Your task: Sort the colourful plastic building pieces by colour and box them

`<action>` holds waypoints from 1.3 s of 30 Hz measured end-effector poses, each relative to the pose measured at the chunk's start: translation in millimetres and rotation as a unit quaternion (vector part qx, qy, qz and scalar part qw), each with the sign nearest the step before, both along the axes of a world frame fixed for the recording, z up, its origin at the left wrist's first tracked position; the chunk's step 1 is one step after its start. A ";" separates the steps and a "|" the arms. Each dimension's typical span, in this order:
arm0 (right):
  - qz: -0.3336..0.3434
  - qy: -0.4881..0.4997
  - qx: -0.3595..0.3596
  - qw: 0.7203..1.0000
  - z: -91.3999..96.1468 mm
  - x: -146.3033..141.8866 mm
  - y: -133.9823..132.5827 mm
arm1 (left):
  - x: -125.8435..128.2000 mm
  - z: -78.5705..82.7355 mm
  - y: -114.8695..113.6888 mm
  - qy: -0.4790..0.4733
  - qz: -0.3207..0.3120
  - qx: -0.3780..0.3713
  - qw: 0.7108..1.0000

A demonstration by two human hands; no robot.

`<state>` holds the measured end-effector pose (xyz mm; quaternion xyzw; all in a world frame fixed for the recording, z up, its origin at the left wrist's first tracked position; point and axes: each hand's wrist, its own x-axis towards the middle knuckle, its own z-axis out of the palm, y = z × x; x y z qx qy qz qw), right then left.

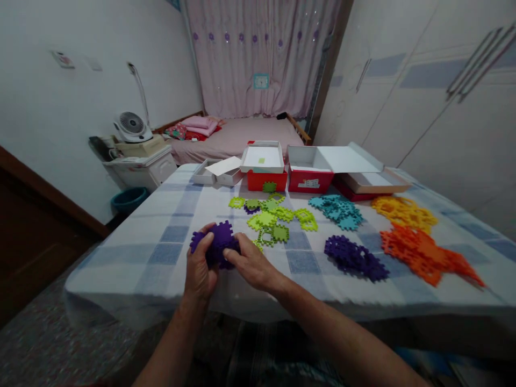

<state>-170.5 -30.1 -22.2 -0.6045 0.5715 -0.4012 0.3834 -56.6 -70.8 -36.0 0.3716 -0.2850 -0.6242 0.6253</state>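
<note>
Both of my hands hold a purple block (220,242) built from toothed foam tiles, just above the near left part of the table. My left hand (199,269) wraps its fingers round the block's left side. My right hand (252,264) presses on its right side with fingers curled. Just beyond the block lie several loose lime-green tiles (272,219). To the right sit a pile of purple tiles (355,258), a teal pile (337,208), a yellow pile (403,211) and an orange pile (423,252).
The table carries a blue-and-white checked cloth (169,236). At its far edge stand open red boxes (310,177) with white lids and a small white box (215,173). A bed (237,134), a fan on a cabinet (132,128) and wardrobe doors (423,97) surround it.
</note>
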 end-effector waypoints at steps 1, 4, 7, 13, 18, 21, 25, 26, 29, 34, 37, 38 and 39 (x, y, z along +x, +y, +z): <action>-0.014 -0.013 -0.007 1.000 -1.0 -0.2 5.3 | -3.9 -3.1 4.0 -0.013 -0.006 0.004 1.000; -0.031 -0.057 -0.040 0.997 -4.7 -2.8 22.6 | -16.4 -9.7 13.4 -0.042 -0.005 0.013 0.999; -0.050 -0.115 -0.058 0.990 -11.0 -10.4 40.2 | -34.9 -10.6 21.7 -0.043 -0.029 0.001 0.999; -0.186 -0.177 -0.079 0.963 -25.4 -54.2 72.3 | -96.0 -7.1 51.9 0.038 -0.132 0.026 0.990; -0.298 -0.160 -0.089 0.937 -28.3 -99.7 97.3 | -145.3 -15.8 75.8 0.045 -0.215 0.040 0.975; -0.329 -0.154 -0.089 0.928 -29.1 -116.8 106.9 | -161.9 -25.4 80.6 -0.013 -0.241 0.049 0.969; -0.383 -0.099 -0.114 0.911 -37.4 -127.5 110.6 | -172.0 -34.1 80.5 -0.101 -0.173 -0.011 0.980; -0.397 -0.064 -0.131 0.906 -40.8 -128.3 110.1 | -173.8 -34.8 80.1 -0.112 -0.143 -0.020 0.983; -0.410 0.046 -0.180 0.893 -51.8 -127.5 106.1 | -179.7 -35.0 78.3 -0.136 -0.102 -0.046 0.984; -0.399 0.156 -0.238 0.872 -61.9 -126.0 99.7 | -187.7 -35.9 76.3 -0.228 -0.122 -0.105 0.960; -0.399 0.236 -0.264 0.846 -62.8 -127.0 100.9 | -189.6 -36.7 77.9 -0.262 -0.121 -0.137 0.948; -0.402 0.268 -0.267 0.834 -63.0 -127.4 101.8 | -190.0 -36.5 78.8 -0.269 -0.125 -0.146 0.944; -0.405 0.298 -0.267 0.822 -63.2 -127.7 102.7 | -190.5 -35.9 79.7 -0.276 -0.129 -0.153 0.940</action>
